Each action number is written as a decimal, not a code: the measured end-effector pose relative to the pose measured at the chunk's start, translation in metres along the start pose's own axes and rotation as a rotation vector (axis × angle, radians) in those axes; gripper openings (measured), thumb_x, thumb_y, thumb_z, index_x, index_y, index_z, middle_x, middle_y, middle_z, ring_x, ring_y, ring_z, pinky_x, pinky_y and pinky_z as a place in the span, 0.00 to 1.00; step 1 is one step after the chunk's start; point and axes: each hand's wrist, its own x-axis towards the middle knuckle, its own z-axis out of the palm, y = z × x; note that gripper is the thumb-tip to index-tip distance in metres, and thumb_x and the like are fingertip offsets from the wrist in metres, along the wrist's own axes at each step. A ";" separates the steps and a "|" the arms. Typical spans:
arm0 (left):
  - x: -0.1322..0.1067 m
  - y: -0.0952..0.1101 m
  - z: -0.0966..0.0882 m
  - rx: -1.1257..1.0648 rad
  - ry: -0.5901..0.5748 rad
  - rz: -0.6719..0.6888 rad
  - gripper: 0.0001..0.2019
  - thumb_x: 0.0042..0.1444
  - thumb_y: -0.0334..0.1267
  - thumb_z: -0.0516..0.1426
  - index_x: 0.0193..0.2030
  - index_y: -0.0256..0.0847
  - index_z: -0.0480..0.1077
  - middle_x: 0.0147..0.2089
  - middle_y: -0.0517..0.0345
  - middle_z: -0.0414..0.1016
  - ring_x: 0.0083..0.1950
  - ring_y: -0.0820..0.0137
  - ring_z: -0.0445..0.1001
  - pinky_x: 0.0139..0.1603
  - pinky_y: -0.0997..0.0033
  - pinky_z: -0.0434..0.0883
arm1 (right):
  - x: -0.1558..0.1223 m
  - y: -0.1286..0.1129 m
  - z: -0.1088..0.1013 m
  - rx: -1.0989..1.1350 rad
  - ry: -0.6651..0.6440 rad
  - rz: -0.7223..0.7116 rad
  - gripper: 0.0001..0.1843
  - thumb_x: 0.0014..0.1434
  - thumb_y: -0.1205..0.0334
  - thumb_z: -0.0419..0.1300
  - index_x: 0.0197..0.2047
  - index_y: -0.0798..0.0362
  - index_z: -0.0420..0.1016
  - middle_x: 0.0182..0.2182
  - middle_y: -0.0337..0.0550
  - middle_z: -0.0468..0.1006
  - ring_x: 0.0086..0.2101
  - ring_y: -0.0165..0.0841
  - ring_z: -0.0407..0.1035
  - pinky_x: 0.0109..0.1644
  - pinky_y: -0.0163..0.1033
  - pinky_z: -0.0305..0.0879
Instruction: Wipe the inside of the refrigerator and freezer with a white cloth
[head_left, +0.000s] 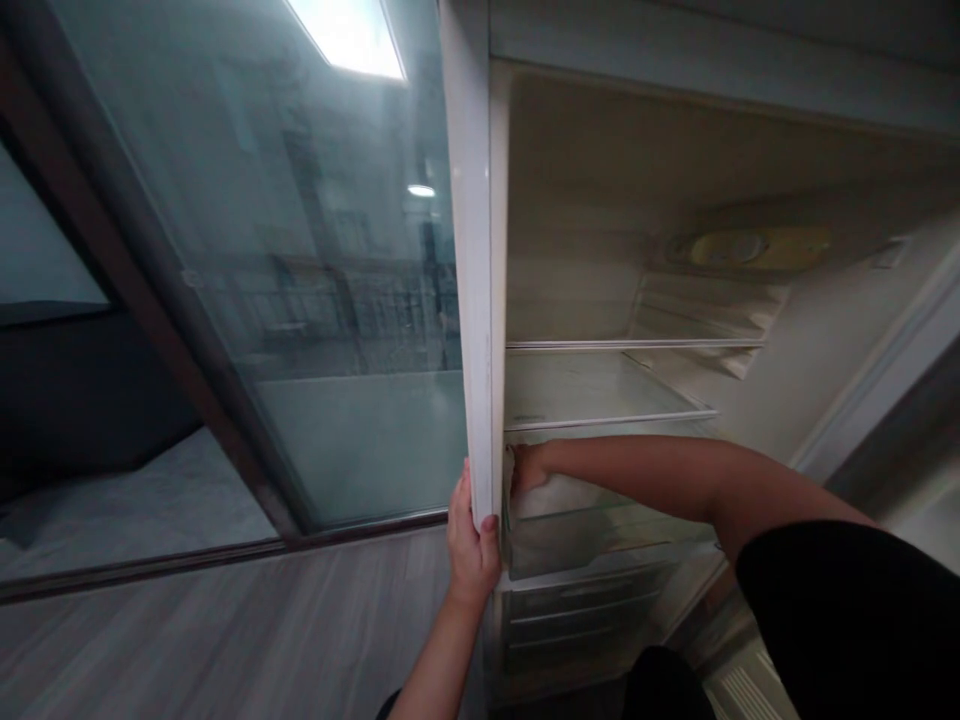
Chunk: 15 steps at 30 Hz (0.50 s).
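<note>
A white refrigerator (474, 300) stands with its inside exposed. Around its left front edge, low down, my left hand (474, 550) is closed, thumb on the front and fingers along the outer side. My right hand (531, 468) reaches in below the lower glass shelf (570, 388), close to the left inner wall. Its fingers are curled on a pale, cloth-like piece (510, 468) that shows only in part. Beneath that hand is a clear drawer (555, 545) in the lower part of the compartment.
Another glass shelf (637, 345) sits higher up, and a yellowish lamp and dial housing (757, 247) is on the inner wall. Further slatted compartments (577, 625) lie at the bottom. A sliding glass door (360, 400) with a dark frame borders the grey wood-look floor (315, 630) on the left.
</note>
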 end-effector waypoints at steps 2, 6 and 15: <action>0.000 0.000 0.000 0.007 -0.001 -0.002 0.31 0.70 0.53 0.45 0.74 0.40 0.53 0.72 0.38 0.61 0.71 0.55 0.63 0.68 0.52 0.63 | -0.002 0.011 -0.007 -0.052 -0.037 0.029 0.28 0.44 0.63 0.71 0.52 0.51 0.80 0.54 0.46 0.78 0.63 0.43 0.63 0.72 0.49 0.48; 0.000 0.001 -0.001 0.008 -0.002 0.000 0.31 0.70 0.53 0.46 0.74 0.41 0.52 0.72 0.38 0.61 0.72 0.55 0.63 0.68 0.52 0.64 | -0.030 0.050 -0.023 -0.115 -0.038 0.195 0.39 0.58 0.49 0.65 0.69 0.57 0.66 0.71 0.58 0.54 0.72 0.48 0.43 0.75 0.54 0.39; -0.001 0.001 0.000 -0.034 0.003 -0.042 0.32 0.69 0.55 0.46 0.74 0.41 0.54 0.72 0.40 0.61 0.70 0.53 0.64 0.69 0.50 0.63 | -0.131 0.140 -0.078 0.026 0.213 0.728 0.34 0.58 0.57 0.68 0.64 0.65 0.71 0.67 0.67 0.59 0.68 0.52 0.54 0.72 0.51 0.49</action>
